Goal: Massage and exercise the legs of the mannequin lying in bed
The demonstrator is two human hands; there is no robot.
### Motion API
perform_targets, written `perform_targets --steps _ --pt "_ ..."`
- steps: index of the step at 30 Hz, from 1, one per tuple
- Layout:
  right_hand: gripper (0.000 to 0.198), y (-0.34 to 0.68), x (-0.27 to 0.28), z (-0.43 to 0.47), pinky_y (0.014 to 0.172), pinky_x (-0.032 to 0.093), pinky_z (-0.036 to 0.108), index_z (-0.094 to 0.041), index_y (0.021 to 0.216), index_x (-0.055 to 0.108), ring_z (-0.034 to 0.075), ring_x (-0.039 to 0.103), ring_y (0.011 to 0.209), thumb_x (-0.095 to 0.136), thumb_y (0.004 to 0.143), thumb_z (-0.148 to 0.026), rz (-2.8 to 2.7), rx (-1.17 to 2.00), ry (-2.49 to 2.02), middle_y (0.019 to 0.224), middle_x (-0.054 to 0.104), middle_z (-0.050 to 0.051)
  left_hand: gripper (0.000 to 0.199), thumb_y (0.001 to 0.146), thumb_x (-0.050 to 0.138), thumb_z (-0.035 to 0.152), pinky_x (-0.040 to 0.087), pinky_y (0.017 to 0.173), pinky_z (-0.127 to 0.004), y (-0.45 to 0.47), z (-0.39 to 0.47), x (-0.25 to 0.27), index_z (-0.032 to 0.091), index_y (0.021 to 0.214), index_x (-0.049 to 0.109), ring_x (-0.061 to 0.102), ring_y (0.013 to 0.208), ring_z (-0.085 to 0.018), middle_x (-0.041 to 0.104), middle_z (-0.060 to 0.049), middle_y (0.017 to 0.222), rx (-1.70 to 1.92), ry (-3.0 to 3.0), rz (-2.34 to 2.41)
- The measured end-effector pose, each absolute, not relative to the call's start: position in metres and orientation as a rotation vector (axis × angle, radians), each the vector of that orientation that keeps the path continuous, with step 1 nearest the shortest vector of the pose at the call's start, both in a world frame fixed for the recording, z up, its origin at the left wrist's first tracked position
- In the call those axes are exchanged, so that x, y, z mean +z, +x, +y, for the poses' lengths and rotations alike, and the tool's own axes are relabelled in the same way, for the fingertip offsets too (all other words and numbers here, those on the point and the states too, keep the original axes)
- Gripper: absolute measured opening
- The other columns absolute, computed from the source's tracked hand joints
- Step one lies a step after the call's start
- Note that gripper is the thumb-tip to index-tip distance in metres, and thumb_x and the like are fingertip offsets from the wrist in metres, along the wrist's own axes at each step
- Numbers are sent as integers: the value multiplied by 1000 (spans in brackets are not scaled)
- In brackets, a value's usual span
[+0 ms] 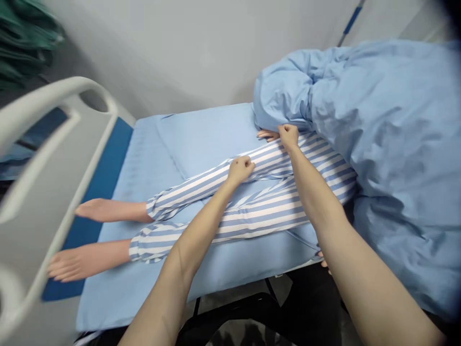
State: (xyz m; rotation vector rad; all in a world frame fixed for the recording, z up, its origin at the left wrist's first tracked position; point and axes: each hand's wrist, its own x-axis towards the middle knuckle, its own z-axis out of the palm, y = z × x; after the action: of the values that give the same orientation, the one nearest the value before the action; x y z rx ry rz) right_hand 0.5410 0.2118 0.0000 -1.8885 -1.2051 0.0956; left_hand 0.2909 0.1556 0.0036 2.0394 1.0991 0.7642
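A figure in blue-and-white striped trousers (264,221) lies on the bed, with both bare feet towards the left. My left hand (241,169) is closed over the far trouser leg, around the knee; whatever its curled fingers grip is hidden. Farther right, my right hand (289,136) is also closed, at the top of the far thigh. It touches the lower edge of a bunched blue quilt (389,144), and I cannot tell whether it pinches quilt or trousers. Beside it, the figure's far hand (268,135) sticks out from under the quilt.
A pale blue sheet (201,129) covers the mattress. At the left stands the bed's grey-and-blue footboard (97,163). Behind the bed is a pale wall (180,53), and dark green cloth (25,38) hangs at the upper left. The figure's near hand (323,259) shows beside my right forearm.
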Motion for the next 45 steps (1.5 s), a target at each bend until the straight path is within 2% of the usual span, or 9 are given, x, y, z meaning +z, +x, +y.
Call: perform_targets --steps 4,8,16,22,28,32,36,38,45 --pt "30 529 15 198 69 39 29 -16 64 53 13 48 63 59 87 -34 -1315 195 -2128 62 55 3 27 77 55 23 32 63 -28 201 93 2 19 54 42 42 58 -11 45 3 54 830 2026 1035" --pt "24 497 14 175 70 34 31 -18 64 55 17 48 67 54 85 -31 -1378 129 -2157 67 60 7 31 76 57 33 31 57 -26 110 62 4 19 51 45 38 52 -9 42 4 49 985 1783 1203" --pt "32 352 8 130 61 29 25 -18 54 45 13 41 61 53 77 -39 -1652 463 -1751 54 44 -1 31 68 64 30 35 55 -24 22 68 4 19 46 45 40 50 -9 48 3 47 1424 1221 1275" --pt "36 218 27 157 58 26 24 -20 54 32 10 31 57 52 77 -40 -1469 663 -1426 54 29 -4 24 65 63 26 32 51 -22 4 85 13 18 50 46 43 50 -8 48 3 48 1548 953 1306" --pt "31 133 -4 180 58 27 23 -20 54 36 10 32 59 51 78 -34 -1341 811 -1481 55 31 -5 25 65 60 23 29 49 -22 8 120 46 19 49 42 38 47 -8 45 3 47 1612 983 1215" --pt "33 133 -18 183 58 27 24 -20 54 36 10 32 58 54 78 -34 -1371 822 -1469 54 31 -5 24 67 56 22 29 51 -24 16 145 22 19 49 42 37 49 -9 42 3 47 1516 1123 1257" --pt "34 159 -4 192 58 29 24 -20 55 35 10 32 57 53 79 -35 -1397 822 -1421 55 31 -5 24 65 59 17 26 55 -26 23 160 -21 19 47 42 37 53 -11 40 4 47 1207 1516 1488" --pt "33 176 2 197 58 29 24 -20 55 36 10 33 57 54 79 -35 -1493 749 -1412 55 32 -5 26 67 59 17 27 57 -26 23 165 -32 19 48 41 37 54 -11 39 4 48 1175 1591 1568" --pt "36 203 -18 190 58 27 25 -20 54 33 10 30 57 53 81 -34 -1442 693 -1498 55 28 -5 31 70 59 16 29 55 -26 47 191 -4 20 48 36 34 51 -10 35 5 48 1293 1417 1458"
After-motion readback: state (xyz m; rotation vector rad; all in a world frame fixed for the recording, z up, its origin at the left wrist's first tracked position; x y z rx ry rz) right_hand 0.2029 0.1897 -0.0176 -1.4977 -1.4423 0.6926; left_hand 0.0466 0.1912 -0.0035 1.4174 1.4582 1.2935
